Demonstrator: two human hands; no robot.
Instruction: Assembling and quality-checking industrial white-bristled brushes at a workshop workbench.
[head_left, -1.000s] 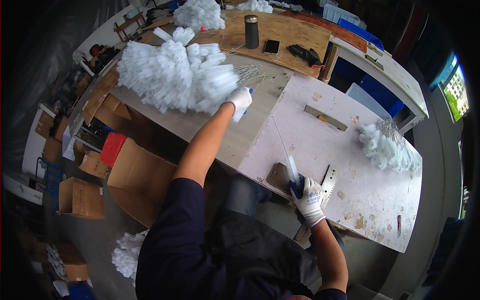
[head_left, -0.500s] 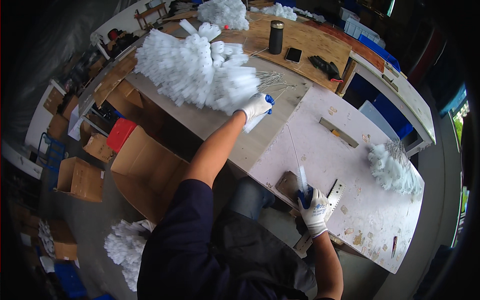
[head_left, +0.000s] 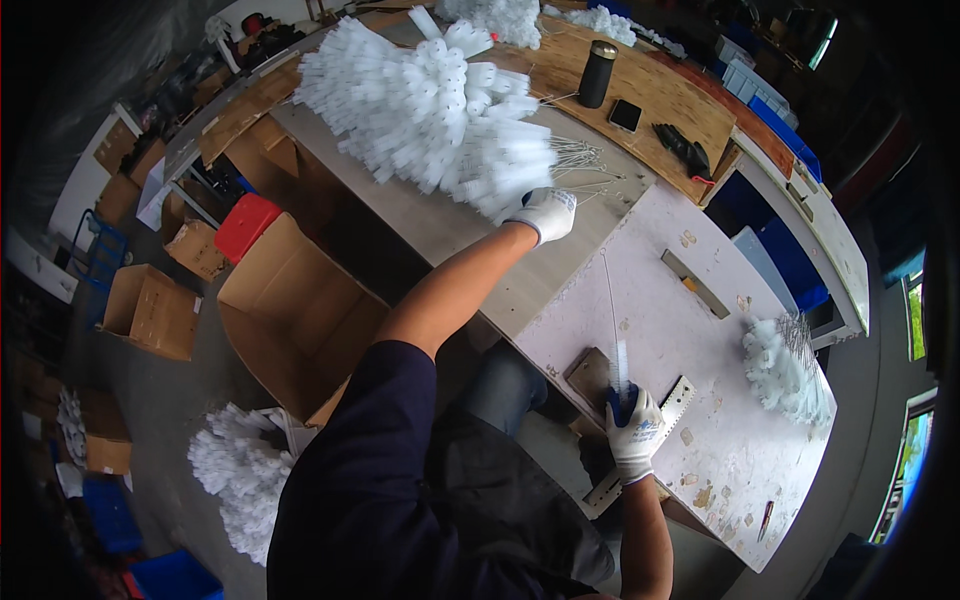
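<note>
In my right hand (head_left: 634,432), gloved in white with blue on the fingers, is a slim wire brush (head_left: 622,362). Its white bristles rise above my closed fingers, and its thin wire stem runs up to a small loop. Beside that hand are a dark metal block (head_left: 591,374) and a perforated metal bar (head_left: 678,402) at the table edge. My left hand (head_left: 548,214), in a matching glove, is curled at the near edge of a large heap of white brushes (head_left: 420,110). Its fingertips are hidden, so what they hold cannot be made out. Wire stems (head_left: 585,158) stick out just beyond it.
Another bunch of brushes (head_left: 785,370) lies at the right, near a flat metal strip (head_left: 696,284). A dark bottle (head_left: 597,75), a phone (head_left: 625,116) and a black glove (head_left: 682,150) are at the back. Below left stand an open carton (head_left: 290,310) and a red container (head_left: 247,227).
My left hand has turned so its back shows and its blue fingertips are hidden. The white piece under it no longer shows. My right hand still holds the brush. The whole view has shifted slightly.
</note>
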